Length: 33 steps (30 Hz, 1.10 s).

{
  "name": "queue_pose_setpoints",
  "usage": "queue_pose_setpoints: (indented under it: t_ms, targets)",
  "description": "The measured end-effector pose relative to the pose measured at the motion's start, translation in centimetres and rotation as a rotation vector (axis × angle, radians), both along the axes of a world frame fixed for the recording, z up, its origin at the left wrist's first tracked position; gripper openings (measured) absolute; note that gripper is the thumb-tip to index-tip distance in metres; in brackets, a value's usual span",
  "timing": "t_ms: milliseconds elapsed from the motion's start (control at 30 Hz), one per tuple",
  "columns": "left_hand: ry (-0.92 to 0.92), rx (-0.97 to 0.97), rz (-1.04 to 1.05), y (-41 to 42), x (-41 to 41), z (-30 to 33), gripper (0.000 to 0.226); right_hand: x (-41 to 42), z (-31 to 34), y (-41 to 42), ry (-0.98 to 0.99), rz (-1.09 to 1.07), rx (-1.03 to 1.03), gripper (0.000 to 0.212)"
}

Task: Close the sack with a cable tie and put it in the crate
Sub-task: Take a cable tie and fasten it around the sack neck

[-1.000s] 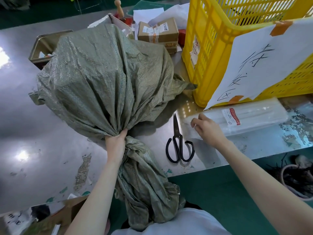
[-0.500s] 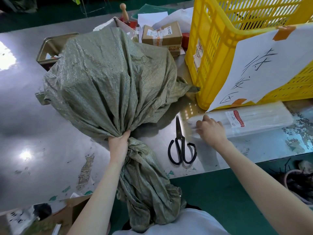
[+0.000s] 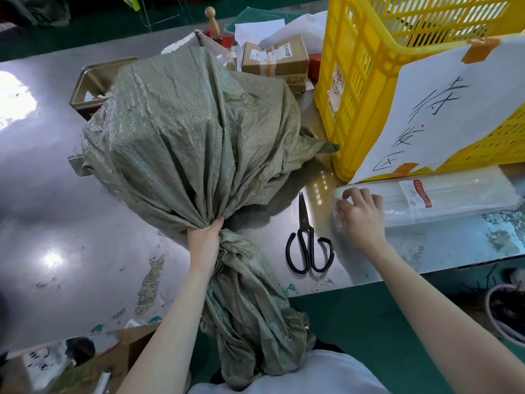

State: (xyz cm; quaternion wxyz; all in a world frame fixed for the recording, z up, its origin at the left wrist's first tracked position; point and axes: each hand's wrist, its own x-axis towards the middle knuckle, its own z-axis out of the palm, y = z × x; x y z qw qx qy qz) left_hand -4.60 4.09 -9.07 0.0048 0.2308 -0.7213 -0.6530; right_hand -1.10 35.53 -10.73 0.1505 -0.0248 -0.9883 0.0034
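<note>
A bulky grey-green woven sack (image 3: 193, 132) lies on the steel table (image 3: 56, 223). My left hand (image 3: 206, 237) is clenched around its gathered neck near the front edge, and the loose mouth hangs down over the edge towards me. My right hand (image 3: 360, 214) rests with curled fingers on the left end of a clear plastic pack of white cable ties (image 3: 443, 197); whether a tie is pinched is not visible. The yellow slatted crate (image 3: 369, 81) stands at the right rear, with a handwritten paper sheet (image 3: 443, 109) taped to its front.
Black-handled scissors (image 3: 308, 243) lie between the sack and the tie pack. Cardboard boxes (image 3: 275, 61), papers and a wooden-handled stamp (image 3: 211, 21) sit behind the sack, with a metal tray (image 3: 93, 86) at its left. A bin (image 3: 508, 311) stands on the green floor to the right.
My right hand has stayed at the end of the tie pack, its fingers shifting slightly on the plastic. My left hand keeps its grip on the sack's neck. The view has shifted a little.
</note>
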Motion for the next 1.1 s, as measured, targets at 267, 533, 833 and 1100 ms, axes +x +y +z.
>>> queue_pose_setpoints:
  t_ms: [267,533,833,1100]
  targets:
    - [0.029,-0.005,-0.011,0.3,0.5,0.6,0.046,-0.4,0.1,-0.3,-0.015,0.01,0.059,0.009]
    - [0.018,-0.003,-0.005,0.6,0.9,1.3,0.042,-0.7,0.8,0.3,0.006,0.08,-0.029,0.007]
    - [0.051,0.013,-0.009,0.8,1.0,1.6,0.041,-1.1,1.3,0.5,-0.005,0.138,-0.256,0.004]
    - [0.052,0.033,0.002,0.8,1.1,1.6,0.039,-1.8,1.7,0.4,-0.116,0.147,-0.29,0.004]
